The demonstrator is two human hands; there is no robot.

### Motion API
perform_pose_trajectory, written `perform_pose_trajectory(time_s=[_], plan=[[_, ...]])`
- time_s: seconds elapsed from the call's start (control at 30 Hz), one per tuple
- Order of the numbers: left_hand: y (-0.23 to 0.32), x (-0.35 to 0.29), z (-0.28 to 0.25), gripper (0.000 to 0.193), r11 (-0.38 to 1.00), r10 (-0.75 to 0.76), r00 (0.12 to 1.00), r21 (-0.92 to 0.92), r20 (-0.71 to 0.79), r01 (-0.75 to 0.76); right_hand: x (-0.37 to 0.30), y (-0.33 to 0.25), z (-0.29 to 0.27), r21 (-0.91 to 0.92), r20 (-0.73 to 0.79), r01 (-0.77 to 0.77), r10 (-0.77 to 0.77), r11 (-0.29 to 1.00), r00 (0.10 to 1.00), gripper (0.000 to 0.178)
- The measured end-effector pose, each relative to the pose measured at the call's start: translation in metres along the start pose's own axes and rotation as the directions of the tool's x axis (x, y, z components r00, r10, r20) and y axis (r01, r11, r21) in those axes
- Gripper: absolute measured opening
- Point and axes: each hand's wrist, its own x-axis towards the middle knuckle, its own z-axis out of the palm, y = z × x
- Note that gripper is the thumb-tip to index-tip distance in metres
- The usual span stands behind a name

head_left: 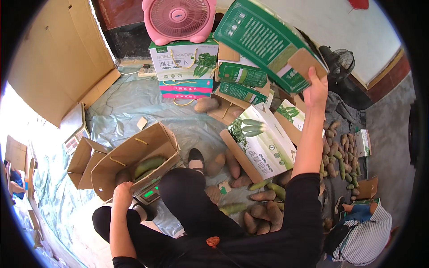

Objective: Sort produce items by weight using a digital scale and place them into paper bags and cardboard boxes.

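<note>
My right hand (316,90) is raised at the far right. Its fingers are closed on the lower corner of a green printed cardboard carton (263,47), tilted in the air. My left hand (122,194) is closed on the near rim of an open brown cardboard box (129,154). Inside that box lie a green radish (149,165) and a darker, soil-covered one, partly hidden by the wall. The box sits on a scale (152,193) with a lit green display, next to my left leg.
White printed cartons (263,140) and soil-covered radishes (263,214) lie to my right; more radishes (342,152) cover the floor beyond. A pink fan (178,20) stands on stacked gift boxes (183,62). Another person (362,232) sits at lower right. Plastic sheeting (120,96) covers the floor.
</note>
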Motion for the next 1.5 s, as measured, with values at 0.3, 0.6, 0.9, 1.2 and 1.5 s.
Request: perform_pose_trajectory(time_s=[0.3, 0.6, 0.9, 1.2, 1.5], plan=[[0.002, 0.005, -0.003, 0.018, 1.000, 0.005, 1.000, -0.015, -0.010, -0.005, 0.083, 0.098, -0.038, -0.269, -0.061, -0.311, 0.306, 0.911, 0.950, 0.037], [0.015, 0.009, -0.009, 0.021, 0.999, -0.035, 0.998, -0.013, 0.043, 0.035, 0.065, 0.168, -0.065, -0.426, -0.504, -0.610, 0.384, 0.668, 0.774, 0.030], [0.017, 0.011, -0.006, 0.019, 0.997, -0.067, 0.997, -0.019, 0.043, 0.068, 0.086, 0.188, -0.058, -0.752, -0.444, -0.439, 0.113, 0.493, 0.889, 0.029], [0.016, 0.012, -0.008, 0.021, 1.000, -0.007, 0.999, 0.013, 0.050, 0.006, -0.014, 0.164, -0.081, -0.605, -0.485, -0.566, 0.306, 0.560, 0.820, 0.060], [0.006, 0.009, 0.000, 0.023, 1.000, -0.022, 0.993, 0.005, 0.112, 0.022, -0.244, 0.088, -0.164, -0.687, -0.629, -0.401, -0.220, 0.606, 0.746, 0.034]])
